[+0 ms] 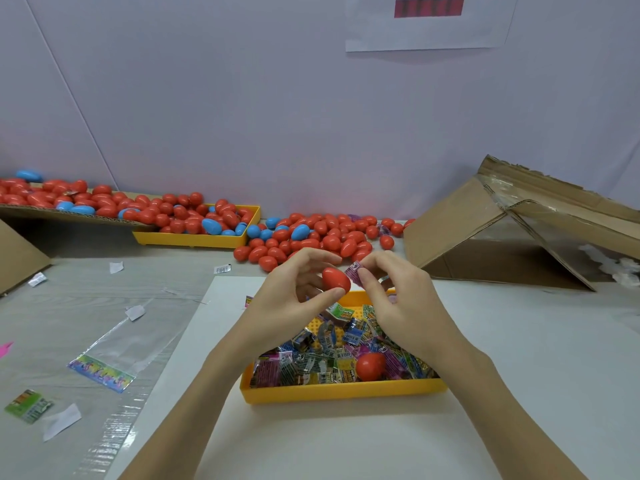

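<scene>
My left hand (294,289) holds a red plastic egg half (335,279) between thumb and fingers, above the near yellow tray (343,393). My right hand (391,292) pinches a small purple packet (354,273) right beside the egg half. The tray below holds several small colourful packets (311,362) and another red egg piece (370,366).
A pile of red and blue eggs (311,237) lies at the back of the table, spilling from a far yellow tray (197,239) and a cardboard flap (69,213). A tipped cardboard box (485,237) stands at the right. Clear bags (114,355) and loose packets lie at the left.
</scene>
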`<state>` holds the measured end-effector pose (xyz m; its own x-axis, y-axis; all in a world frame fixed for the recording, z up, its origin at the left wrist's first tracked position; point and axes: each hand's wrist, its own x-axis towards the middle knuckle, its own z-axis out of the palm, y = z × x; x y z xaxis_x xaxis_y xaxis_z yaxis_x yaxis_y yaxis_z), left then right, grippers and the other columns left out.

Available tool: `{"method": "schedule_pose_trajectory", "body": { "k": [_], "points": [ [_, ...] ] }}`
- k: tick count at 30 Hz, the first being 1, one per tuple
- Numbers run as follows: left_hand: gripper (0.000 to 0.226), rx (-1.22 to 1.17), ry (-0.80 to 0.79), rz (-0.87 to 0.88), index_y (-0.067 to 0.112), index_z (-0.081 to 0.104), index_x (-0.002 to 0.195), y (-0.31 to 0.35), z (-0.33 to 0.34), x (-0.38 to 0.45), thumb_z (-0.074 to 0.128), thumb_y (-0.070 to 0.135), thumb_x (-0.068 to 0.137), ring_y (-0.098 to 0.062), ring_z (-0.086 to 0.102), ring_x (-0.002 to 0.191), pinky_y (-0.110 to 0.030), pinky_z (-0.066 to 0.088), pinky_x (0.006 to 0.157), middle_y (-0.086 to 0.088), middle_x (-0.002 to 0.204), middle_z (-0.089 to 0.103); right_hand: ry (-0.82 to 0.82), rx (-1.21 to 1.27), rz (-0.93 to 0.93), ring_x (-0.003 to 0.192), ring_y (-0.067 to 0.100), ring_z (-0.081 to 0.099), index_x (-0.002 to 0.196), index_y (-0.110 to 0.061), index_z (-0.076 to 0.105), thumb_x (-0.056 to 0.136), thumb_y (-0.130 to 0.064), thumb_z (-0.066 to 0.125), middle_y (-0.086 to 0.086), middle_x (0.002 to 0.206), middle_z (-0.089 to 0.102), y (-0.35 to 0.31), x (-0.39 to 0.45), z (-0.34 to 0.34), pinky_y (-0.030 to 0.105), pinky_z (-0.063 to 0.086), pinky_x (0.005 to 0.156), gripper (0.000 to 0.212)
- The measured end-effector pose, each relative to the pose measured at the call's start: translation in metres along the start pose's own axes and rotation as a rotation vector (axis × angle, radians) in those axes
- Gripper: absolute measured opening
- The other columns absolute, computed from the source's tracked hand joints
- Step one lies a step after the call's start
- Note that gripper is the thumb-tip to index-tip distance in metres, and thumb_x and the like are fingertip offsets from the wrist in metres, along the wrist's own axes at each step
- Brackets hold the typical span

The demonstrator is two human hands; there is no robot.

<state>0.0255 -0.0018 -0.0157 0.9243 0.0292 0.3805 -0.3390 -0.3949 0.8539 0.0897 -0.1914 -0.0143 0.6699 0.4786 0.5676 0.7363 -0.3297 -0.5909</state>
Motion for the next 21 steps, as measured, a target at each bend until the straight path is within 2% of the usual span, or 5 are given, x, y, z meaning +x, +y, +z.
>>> {"method": "schedule_pose_trajectory", "body": {
  "k": [9,17,21],
  "points": [
    [0.038,0.025,-0.034,0.015,0.018,0.062,0.128,-0.0017,0.0002,0.0007,0.075,0.011,0.093,-0.017,0.071,0.098,-0.034,0.062,0.083,0.003,0.121,0.069,0.031,-0.036,-0.043,0.082,0.013,0.057,0.090,-0.014,0.064,0.103,-0.013,0.060,-0.005,0.084,0.060,0.0034,0.0008,0.0005,0.023,0.048,0.067,0.014],
    [0.029,0.032,-0.017,0.029,0.019,0.066,0.122,-0.0019,0.0008,0.0014,0.074,0.014,0.094,-0.018,0.072,0.094,-0.030,0.062,0.079,0.005,0.107,0.071,0.017,-0.055,-0.043,0.081,0.012,0.057,0.089,-0.014,0.064,0.103,-0.014,0.062,-0.005,0.084,0.060,0.0038,-0.0002,0.0013,0.022,0.047,0.067,0.014],
    [0.028,0.031,-0.019,0.031,0.019,0.066,0.121,-0.0017,0.0013,0.0013,0.075,0.016,0.094,-0.019,0.072,0.092,-0.034,0.063,0.081,0.005,0.104,0.072,0.015,-0.045,-0.042,0.080,0.011,0.057,0.088,-0.016,0.063,0.102,-0.015,0.062,-0.008,0.083,0.058,0.0014,-0.0003,0.0007,0.017,0.046,0.066,0.015]
  ]
}}
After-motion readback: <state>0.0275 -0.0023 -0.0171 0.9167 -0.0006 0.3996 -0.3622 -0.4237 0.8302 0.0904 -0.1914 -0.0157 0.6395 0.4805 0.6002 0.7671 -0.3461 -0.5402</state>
